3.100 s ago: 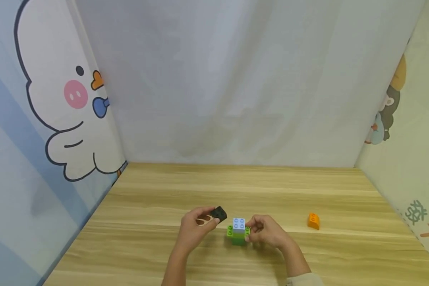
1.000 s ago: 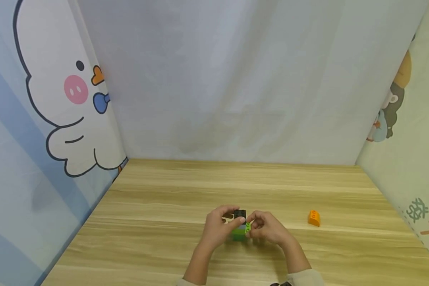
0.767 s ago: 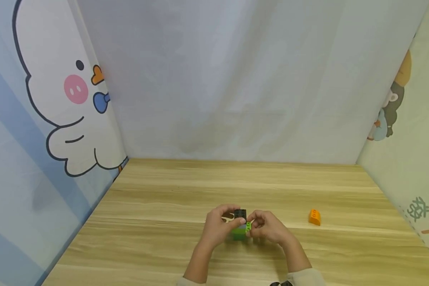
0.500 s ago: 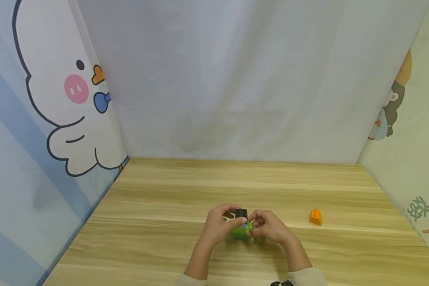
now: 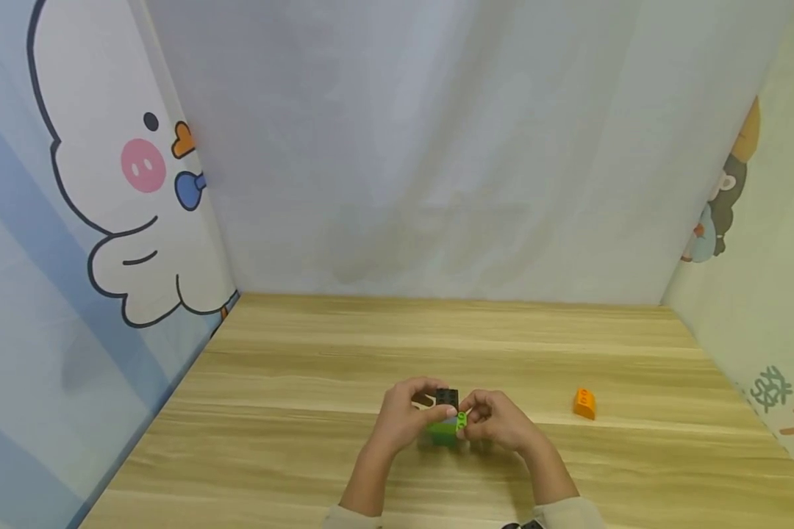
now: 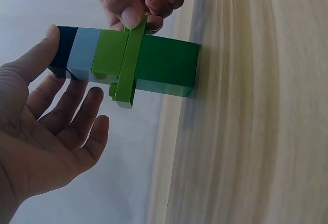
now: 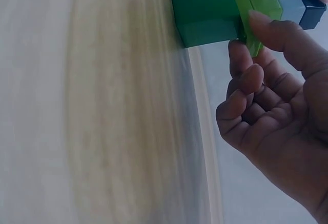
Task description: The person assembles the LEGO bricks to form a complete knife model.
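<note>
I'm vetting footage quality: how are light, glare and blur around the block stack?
Head: brightest, soft shadows on the table; the dark green block looks blurry. Left wrist: dimmer, that block's edges crisp. Right wrist: dim, white glints on the light blue block, table grain hazy.

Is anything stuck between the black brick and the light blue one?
Nothing visible: in the left wrist view, the black brick, pinched by the left hand, sits against the light blue brick. Whether it's fully pressed is unclear.
</note>
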Demonstrator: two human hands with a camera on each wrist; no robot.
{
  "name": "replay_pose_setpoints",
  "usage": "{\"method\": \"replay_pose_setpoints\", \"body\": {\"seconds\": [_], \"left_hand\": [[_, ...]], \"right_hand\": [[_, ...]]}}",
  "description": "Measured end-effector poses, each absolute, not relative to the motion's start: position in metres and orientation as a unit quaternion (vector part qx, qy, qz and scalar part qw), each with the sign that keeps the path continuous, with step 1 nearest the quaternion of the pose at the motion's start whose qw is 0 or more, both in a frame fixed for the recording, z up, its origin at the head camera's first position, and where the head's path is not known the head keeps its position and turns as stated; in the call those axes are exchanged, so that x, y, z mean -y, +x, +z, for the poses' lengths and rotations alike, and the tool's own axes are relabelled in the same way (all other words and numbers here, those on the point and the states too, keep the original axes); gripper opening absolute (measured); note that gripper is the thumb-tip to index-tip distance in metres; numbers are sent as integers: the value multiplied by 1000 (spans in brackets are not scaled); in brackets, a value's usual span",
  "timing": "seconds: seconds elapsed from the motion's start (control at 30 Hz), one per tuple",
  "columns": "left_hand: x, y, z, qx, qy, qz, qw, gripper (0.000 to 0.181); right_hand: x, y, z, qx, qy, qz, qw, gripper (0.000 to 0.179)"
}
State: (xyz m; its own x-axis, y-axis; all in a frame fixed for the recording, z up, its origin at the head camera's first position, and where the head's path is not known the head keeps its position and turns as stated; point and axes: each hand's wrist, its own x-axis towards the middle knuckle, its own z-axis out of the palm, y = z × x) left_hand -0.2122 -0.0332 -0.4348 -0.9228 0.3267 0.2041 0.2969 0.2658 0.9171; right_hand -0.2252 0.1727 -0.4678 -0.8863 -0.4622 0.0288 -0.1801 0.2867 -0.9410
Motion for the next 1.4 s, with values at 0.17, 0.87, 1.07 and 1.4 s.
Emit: {"method": "replay_pose_setpoints", "body": {"seconds": [0.17,0.87,1.07,1.4], "left_hand": [[33,-206,-428,-792,193,580,17,35],[54,-214,-451,-812,195,549,30,53],[57,-217,-454,-813,177,552,53,55],[57,-224,-461,-821,175,537,78,40]], "right_hand": [[-172,-222,-467,-788,-198,-567,134,29],[-172,-223,-464,-803,-203,-545,127,30],[-173,-225,-465,-793,-203,-559,134,31],[-173,-226,-467,-800,-208,-548,128,32]]}}
